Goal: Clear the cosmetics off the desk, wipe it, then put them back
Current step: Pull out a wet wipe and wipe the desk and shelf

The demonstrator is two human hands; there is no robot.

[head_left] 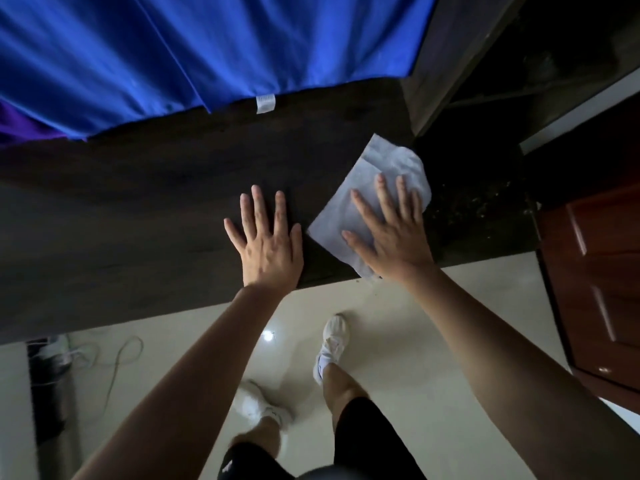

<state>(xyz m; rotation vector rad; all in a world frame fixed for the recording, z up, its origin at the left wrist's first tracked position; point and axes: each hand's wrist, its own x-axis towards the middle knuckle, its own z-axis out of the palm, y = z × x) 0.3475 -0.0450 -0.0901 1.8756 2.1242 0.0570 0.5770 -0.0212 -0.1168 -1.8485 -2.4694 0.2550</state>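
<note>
A dark wooden desk point(138, 209) runs across the middle of the head view. My left hand point(268, 240) lies flat on it near the front edge, fingers spread and straight. To its right, my right hand point(391, 230) presses a pale grey cloth point(388, 164) flat against the desk top, fingers straight over it. The cloth's far corner sticks out beyond my fingertips. No cosmetics show on the desk.
Blue fabric point(194, 46) hangs over the desk's far side. A dark speckled surface point(478, 209) adjoins the desk on the right, beside a reddish wooden door point(595, 282). Below lie pale floor tiles, my white shoes, a dark bin point(48, 386) and cables at left.
</note>
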